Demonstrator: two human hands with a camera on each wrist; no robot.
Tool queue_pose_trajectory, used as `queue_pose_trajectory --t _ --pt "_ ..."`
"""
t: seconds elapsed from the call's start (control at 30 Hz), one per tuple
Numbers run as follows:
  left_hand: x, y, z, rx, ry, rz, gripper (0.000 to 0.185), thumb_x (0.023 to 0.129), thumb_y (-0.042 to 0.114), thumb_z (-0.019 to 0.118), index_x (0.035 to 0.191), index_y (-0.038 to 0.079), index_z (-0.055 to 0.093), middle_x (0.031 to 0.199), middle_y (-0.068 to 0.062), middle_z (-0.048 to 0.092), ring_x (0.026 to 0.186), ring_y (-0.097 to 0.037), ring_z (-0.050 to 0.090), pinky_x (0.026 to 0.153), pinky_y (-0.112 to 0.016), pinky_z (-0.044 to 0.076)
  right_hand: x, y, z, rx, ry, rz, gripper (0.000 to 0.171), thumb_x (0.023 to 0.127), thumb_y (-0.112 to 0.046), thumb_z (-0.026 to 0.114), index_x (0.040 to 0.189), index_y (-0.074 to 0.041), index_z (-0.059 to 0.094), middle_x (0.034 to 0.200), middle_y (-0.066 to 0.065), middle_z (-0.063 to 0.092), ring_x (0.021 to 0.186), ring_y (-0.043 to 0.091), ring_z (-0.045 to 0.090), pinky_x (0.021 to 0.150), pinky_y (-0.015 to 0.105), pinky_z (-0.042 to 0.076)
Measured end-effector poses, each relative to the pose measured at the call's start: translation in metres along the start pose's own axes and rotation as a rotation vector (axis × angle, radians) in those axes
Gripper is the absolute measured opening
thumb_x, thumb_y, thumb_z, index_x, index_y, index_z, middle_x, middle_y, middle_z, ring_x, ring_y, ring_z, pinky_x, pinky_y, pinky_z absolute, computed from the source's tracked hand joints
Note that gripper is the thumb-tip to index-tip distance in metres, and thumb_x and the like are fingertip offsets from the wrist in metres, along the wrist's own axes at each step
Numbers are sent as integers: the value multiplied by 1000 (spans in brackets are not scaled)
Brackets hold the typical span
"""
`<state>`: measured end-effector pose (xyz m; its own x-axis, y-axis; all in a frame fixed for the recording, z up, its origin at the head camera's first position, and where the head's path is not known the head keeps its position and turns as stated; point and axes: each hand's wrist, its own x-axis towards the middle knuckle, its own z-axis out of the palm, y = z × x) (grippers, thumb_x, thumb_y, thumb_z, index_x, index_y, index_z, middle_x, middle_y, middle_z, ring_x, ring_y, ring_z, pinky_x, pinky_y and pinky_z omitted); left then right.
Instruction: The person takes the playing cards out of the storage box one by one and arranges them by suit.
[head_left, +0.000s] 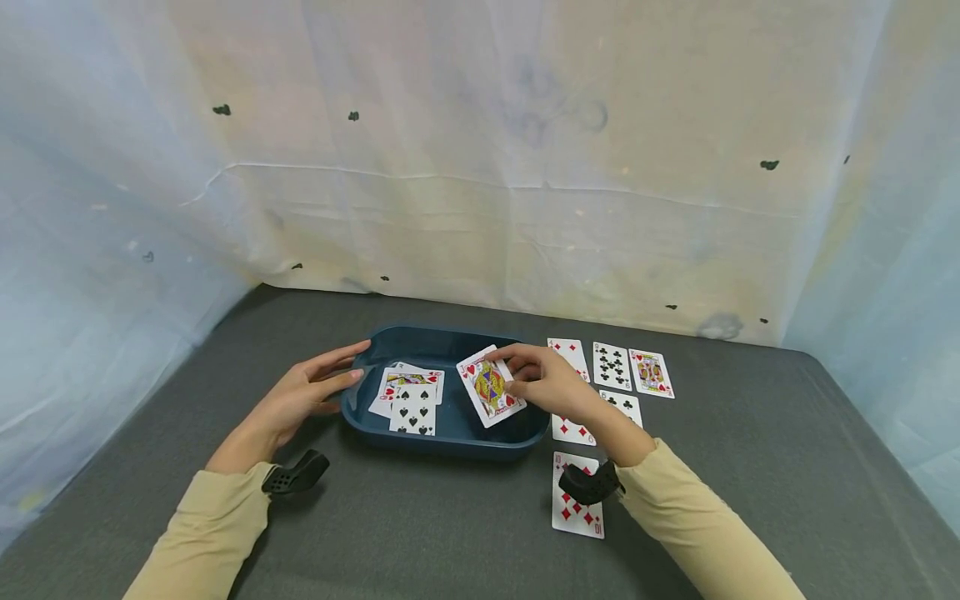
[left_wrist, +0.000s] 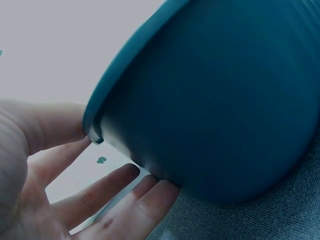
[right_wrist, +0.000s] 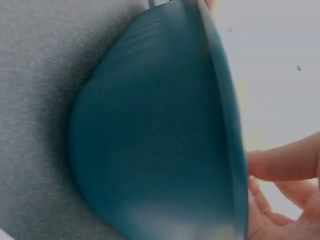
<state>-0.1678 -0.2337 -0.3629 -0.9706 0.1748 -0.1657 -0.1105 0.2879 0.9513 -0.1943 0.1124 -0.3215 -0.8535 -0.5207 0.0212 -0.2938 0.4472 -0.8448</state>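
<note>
A dark blue tray (head_left: 442,446) sits on the grey table. My left hand (head_left: 311,383) grips its left end, the thumb over the rim and the fingers against the outer wall, as the left wrist view shows. Over the tray's right half, my right hand (head_left: 551,379) pinches a red-suited face playing card (head_left: 489,392) between thumb and fingers, face up and tilted. In the right wrist view the tray's wall (right_wrist: 155,130) hides this card. Inside the tray's left half lie overlapping cards, with a spade card (head_left: 412,410) on top of a face card (head_left: 388,385).
Right of the tray several cards lie face up on the table: a ten of diamonds (head_left: 577,521) nearest, a club card (head_left: 611,367) and a face card (head_left: 651,373) farther back. My right forearm passes over some of them. A pale cloth (head_left: 480,225) hangs behind the table.
</note>
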Motion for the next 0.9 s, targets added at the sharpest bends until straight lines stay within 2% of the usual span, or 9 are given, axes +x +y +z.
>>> queue_pose_trajectory --t 0.17,0.33,0.63,0.9 --pt "1 -1 -1 -1 -9 11 63 95 36 60 151 23 33 158 -15 19 143 -37 20 101 -59 38 -7 3 -3 128 45 8 43 86 -1 64 128 -7 59 103 16 58 82 19 59 73 32 51" --pt "0 -1 -1 3 -15 16 67 93 40 62 151 24 33 159 -14 18 144 -37 18 102 -60 37 -14 7 -5 184 129 29 45 85 -2 65 130 -8 58 104 16 56 85 18 60 73 28 51" --pt "1 -2 -1 16 -15 13 67 93 41 61 151 24 32 159 -15 17 144 -37 19 101 -60 38 -31 21 -17 186 278 49 44 87 -5 66 130 -8 57 108 17 52 85 16 60 74 26 53" --pt "1 -1 -1 16 -14 18 63 95 36 59 151 23 32 158 -16 17 143 -37 19 100 -59 39 -47 32 -29 172 346 88 43 87 -5 66 129 -7 57 107 14 51 81 13 59 72 26 53"
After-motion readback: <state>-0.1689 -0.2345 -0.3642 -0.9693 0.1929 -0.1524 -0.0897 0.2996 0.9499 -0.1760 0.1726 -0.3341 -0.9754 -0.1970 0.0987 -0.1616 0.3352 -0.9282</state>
